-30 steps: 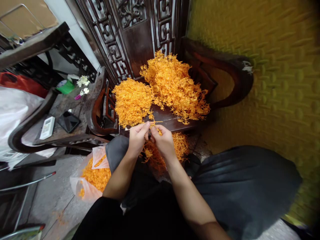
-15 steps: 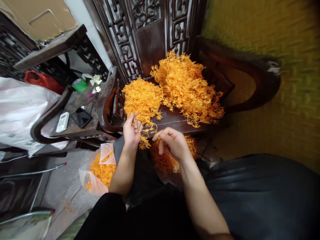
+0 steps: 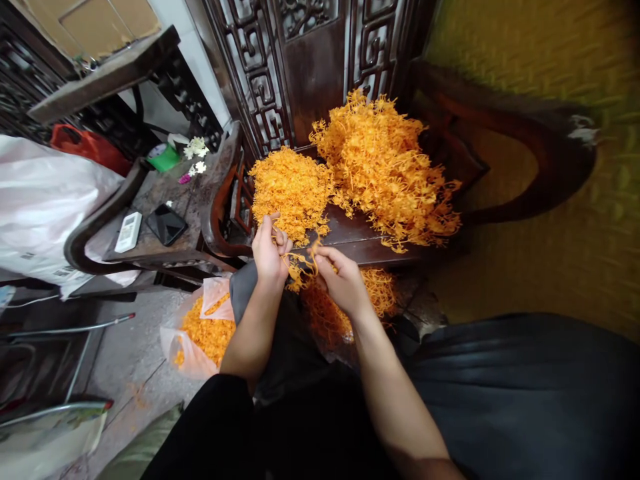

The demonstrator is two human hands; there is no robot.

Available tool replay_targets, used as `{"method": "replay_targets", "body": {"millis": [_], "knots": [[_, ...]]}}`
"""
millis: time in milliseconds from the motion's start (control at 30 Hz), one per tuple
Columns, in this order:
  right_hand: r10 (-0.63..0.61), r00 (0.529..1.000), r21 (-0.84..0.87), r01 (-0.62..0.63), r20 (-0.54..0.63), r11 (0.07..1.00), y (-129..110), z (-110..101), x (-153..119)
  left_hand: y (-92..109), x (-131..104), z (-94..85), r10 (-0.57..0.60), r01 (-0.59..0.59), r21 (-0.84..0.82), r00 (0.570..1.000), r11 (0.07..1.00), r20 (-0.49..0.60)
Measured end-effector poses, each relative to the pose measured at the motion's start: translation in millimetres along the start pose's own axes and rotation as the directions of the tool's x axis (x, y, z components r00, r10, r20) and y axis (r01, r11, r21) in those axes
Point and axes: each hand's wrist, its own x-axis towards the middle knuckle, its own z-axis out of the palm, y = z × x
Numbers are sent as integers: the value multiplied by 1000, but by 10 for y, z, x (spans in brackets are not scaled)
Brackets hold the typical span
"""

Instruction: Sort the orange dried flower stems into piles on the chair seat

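Note:
My left hand (image 3: 270, 253) is closed around an orange branching sprig (image 3: 298, 272) with thin curly stems, and part of the sprig hangs out on its right side. Thumb and finger of my right hand (image 3: 344, 281) pinch a stem at the sprig's right end. Just beyond the left hand lies a low pile of small orange pieces (image 3: 290, 190) on a dark wooden seat (image 3: 350, 230). To its right rises a bigger heap of long orange sprigs (image 3: 383, 167). Below the seat's edge, partly behind my right hand, sits a tangle of thin orange stems (image 3: 383, 293).
A translucent plastic bag (image 3: 193, 360) of orange pieces lies on the floor at left. The side table (image 3: 200, 200) bears a phone (image 3: 167, 225), a white remote (image 3: 129, 232), green tape (image 3: 164, 157) and small flowers (image 3: 196, 148). A curved chair arm (image 3: 550, 147) stands at right.
My right hand has closed in to pinch a stem of the sprig; its fingers were looser before. The left hand keeps its hold. The view has shifted slightly.

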Motion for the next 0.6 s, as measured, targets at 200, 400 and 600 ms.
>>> {"method": "replay_targets", "body": {"millis": [200, 400, 600], "knots": [[-248, 902, -222, 176, -354, 959, -1, -54, -33, -48, 34, -29, 63, -66, -34, 994, 997, -84], [-193, 973, -443, 230, 129, 867, -38, 67, -92, -94, -12, 12, 80, -79, 10, 996, 997, -34], [75, 991, 101, -64, -109, 993, 81, -18, 27, -1, -65, -53, -103, -45, 423, 942, 905, 321]]}}
